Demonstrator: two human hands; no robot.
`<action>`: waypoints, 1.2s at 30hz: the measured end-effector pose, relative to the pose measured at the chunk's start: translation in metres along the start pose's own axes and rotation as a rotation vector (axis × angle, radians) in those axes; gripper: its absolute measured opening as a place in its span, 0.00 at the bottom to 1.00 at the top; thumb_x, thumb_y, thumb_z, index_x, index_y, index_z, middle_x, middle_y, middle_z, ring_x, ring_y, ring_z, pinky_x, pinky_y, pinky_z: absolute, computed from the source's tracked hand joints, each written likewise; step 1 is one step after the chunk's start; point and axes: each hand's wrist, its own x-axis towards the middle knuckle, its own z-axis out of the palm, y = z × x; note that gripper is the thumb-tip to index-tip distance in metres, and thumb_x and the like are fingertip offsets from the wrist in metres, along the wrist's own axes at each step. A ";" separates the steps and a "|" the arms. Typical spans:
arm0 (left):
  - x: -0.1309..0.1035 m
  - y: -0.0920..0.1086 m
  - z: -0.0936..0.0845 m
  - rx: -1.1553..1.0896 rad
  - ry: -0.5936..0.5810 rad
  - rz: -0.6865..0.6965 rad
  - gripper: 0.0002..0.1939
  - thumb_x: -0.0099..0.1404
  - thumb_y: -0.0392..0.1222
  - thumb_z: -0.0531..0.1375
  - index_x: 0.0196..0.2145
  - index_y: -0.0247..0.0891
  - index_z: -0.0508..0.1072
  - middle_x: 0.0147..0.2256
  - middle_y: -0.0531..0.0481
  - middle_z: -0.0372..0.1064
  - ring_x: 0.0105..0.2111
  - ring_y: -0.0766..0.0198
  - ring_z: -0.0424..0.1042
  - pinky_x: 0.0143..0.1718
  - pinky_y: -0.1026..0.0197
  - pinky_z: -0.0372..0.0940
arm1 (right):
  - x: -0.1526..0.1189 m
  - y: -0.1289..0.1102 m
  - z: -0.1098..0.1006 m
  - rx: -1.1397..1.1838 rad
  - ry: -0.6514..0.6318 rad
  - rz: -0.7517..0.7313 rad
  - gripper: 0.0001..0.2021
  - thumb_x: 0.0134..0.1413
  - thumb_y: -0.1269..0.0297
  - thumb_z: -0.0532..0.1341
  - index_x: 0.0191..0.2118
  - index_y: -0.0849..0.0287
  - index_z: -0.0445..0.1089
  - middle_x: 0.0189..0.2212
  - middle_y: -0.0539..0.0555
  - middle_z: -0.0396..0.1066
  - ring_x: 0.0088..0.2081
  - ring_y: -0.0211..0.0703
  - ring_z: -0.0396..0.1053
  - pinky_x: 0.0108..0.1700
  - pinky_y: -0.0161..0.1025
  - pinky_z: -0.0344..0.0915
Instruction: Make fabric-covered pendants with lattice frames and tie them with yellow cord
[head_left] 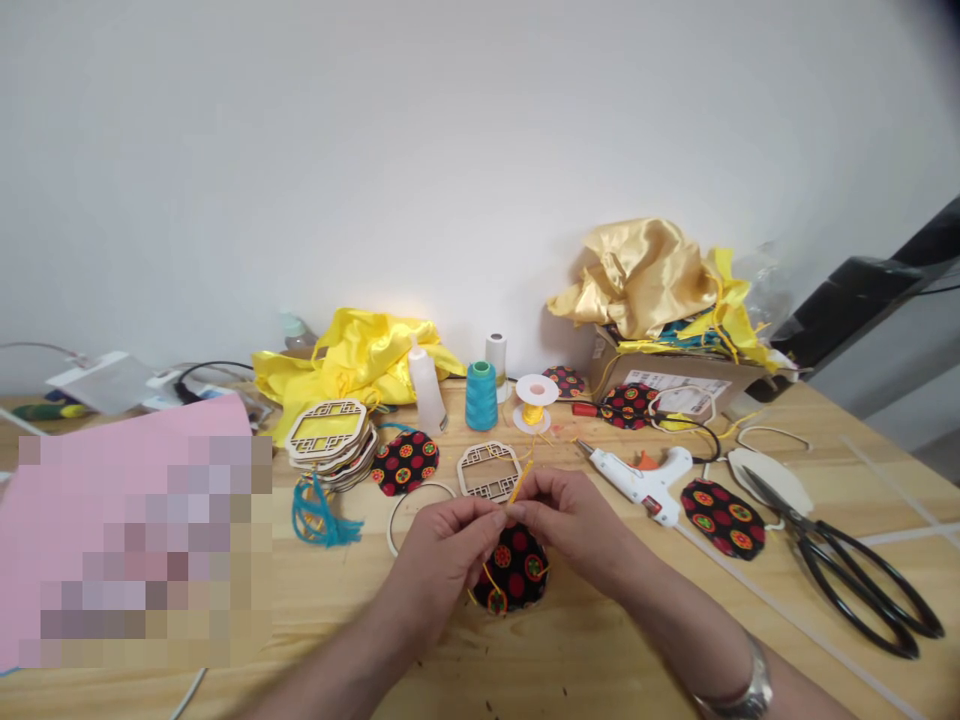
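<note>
My left hand (452, 543) and my right hand (568, 518) meet at the fingertips, both pinching a thin yellow cord (520, 484). One stretch of the cord sticks up between them, and loose ends hang below. Under my hands lies a black fabric piece (517, 575) with red and orange round flower patterns, partly covered by my fingers. Just behind is a wooden lattice frame (487, 470). A pale ring (397, 515) lies by my left hand. Whether the cord is fastened to the fabric piece is hidden.
Behind stand a teal thread cone (481, 398), a yellow cord spool (535, 405) and a white bottle (427, 388). Stacked lattice frames (326, 432) and a teal tassel (322, 515) lie left. On the right are a glue gun (645, 485), large scissors (847, 570) and a cardboard box (675, 372).
</note>
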 end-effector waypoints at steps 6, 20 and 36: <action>-0.001 0.005 -0.001 0.118 0.023 0.026 0.12 0.54 0.48 0.61 0.27 0.35 0.75 0.18 0.55 0.64 0.16 0.73 0.56 0.18 0.69 0.50 | 0.001 0.002 -0.002 -0.170 0.017 -0.076 0.08 0.49 0.68 0.56 0.21 0.61 0.62 0.19 0.47 0.59 0.25 0.35 0.56 0.28 0.33 0.53; -0.010 -0.007 -0.002 0.766 0.169 0.726 0.09 0.58 0.34 0.57 0.27 0.43 0.76 0.63 0.52 0.40 0.57 0.52 0.53 0.54 0.49 0.54 | 0.006 0.009 -0.004 -0.173 0.189 -0.084 0.10 0.51 0.67 0.54 0.21 0.59 0.62 0.15 0.46 0.57 0.20 0.35 0.55 0.24 0.33 0.52; -0.011 -0.007 0.004 0.735 -0.039 0.578 0.10 0.58 0.31 0.55 0.27 0.40 0.75 0.51 0.42 0.64 0.63 0.51 0.39 0.58 0.49 0.48 | 0.000 -0.001 0.004 0.324 -0.019 0.083 0.09 0.47 0.64 0.56 0.21 0.59 0.58 0.15 0.44 0.60 0.15 0.28 0.49 0.18 0.29 0.44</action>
